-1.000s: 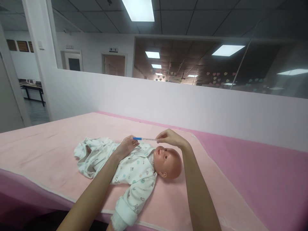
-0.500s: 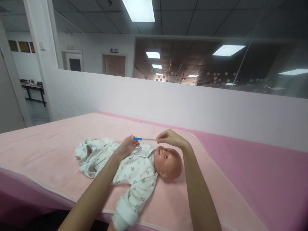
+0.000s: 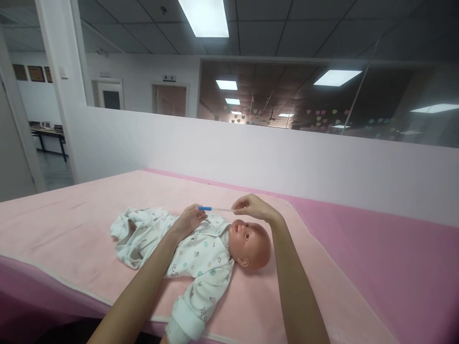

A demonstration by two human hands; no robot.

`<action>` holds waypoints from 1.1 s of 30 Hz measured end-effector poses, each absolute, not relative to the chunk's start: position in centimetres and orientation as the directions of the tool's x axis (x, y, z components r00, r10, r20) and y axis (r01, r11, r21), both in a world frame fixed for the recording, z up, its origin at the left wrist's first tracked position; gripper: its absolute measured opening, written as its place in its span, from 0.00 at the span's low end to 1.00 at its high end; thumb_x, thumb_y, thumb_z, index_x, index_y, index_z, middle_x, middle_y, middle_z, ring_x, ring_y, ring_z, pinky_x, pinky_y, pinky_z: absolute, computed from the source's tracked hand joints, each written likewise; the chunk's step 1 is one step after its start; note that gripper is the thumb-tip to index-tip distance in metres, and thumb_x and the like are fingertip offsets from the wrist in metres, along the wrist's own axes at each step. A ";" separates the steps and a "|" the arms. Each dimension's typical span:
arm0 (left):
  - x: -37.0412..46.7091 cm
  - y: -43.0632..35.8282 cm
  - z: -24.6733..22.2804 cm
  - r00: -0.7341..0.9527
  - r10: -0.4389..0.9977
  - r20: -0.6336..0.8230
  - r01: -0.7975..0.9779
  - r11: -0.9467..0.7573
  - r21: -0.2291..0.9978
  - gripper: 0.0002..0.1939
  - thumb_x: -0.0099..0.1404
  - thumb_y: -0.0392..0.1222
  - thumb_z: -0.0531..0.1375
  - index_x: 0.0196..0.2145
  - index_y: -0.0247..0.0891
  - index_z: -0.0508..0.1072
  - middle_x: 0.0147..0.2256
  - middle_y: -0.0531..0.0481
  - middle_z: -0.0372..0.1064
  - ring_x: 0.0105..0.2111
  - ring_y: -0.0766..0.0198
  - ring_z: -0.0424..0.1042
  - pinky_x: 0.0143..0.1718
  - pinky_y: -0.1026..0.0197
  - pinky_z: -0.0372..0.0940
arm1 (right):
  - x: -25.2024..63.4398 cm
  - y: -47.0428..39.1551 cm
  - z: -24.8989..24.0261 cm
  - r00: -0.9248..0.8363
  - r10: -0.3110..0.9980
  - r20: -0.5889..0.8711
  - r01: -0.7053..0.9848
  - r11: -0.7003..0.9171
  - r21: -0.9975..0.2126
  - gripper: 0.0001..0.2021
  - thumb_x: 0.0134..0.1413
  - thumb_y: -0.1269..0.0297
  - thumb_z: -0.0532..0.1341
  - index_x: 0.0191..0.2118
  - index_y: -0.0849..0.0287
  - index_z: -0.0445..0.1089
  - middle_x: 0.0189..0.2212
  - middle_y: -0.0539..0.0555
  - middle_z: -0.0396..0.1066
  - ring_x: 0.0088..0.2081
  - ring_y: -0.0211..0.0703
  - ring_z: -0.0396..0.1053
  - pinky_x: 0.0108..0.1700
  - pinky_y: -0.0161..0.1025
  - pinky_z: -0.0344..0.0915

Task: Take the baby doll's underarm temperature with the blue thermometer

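Note:
A thin glass thermometer (image 3: 221,209) with a blue end is held level above the chest and chin of a baby doll (image 3: 253,243). My right hand (image 3: 255,208) pinches its clear end between thumb and fingertips, just over the doll's face. At the blue end, my left hand (image 3: 190,221) has its thumb and fingers closed, with the other fingers curled. The doll lies on its back in a white patterned baby suit (image 3: 202,253), head to the right. My left forearm passes over the suit and hides part of it.
A pink blanket (image 3: 82,220) lies under the doll on a table with a darker pink cover (image 3: 394,239). Behind it stands a low white wall (image 3: 251,155) with glass above. At far left, a black-legged table (image 3: 50,131) shows through an opening.
The view has tilted up very slightly, so everything sits a little lower. Both hands keep the thermometer in nearly the same place above the doll.

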State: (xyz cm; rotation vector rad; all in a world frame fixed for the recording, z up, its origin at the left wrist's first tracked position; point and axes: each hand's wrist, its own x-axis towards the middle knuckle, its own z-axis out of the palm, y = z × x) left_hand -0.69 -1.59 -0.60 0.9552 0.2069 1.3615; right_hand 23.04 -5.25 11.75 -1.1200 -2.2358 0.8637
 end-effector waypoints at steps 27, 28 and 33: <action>-0.7 -1.8 -0.4 0.241 0.891 0.384 -0.739 -0.087 0.668 0.11 0.46 0.41 0.67 0.20 0.35 0.68 0.20 0.53 0.64 0.26 0.67 0.64 0.36 0.59 0.60 | 22.9 -5.6 11.9 -0.515 0.844 0.153 0.542 0.458 -0.704 0.09 0.40 0.62 0.63 0.29 0.60 0.74 0.32 0.53 0.74 0.37 0.43 0.69 0.38 0.37 0.62; -0.7 -1.8 -0.4 0.242 0.891 0.385 -0.740 -0.087 0.667 0.11 0.46 0.41 0.67 0.20 0.35 0.68 0.20 0.53 0.64 0.26 0.67 0.64 0.36 0.59 0.60 | 22.9 -5.6 11.9 -0.512 0.846 0.151 0.545 0.455 -0.704 0.09 0.40 0.62 0.63 0.29 0.61 0.74 0.32 0.53 0.74 0.37 0.43 0.69 0.38 0.36 0.62; -0.7 -1.7 -0.4 0.248 0.887 0.390 -0.745 -0.083 0.662 0.12 0.46 0.41 0.67 0.19 0.35 0.68 0.20 0.54 0.64 0.26 0.67 0.64 0.36 0.59 0.60 | 22.8 -5.6 12.0 -0.518 0.843 0.143 0.552 0.458 -0.697 0.09 0.40 0.61 0.63 0.29 0.61 0.74 0.31 0.53 0.74 0.37 0.43 0.68 0.37 0.36 0.62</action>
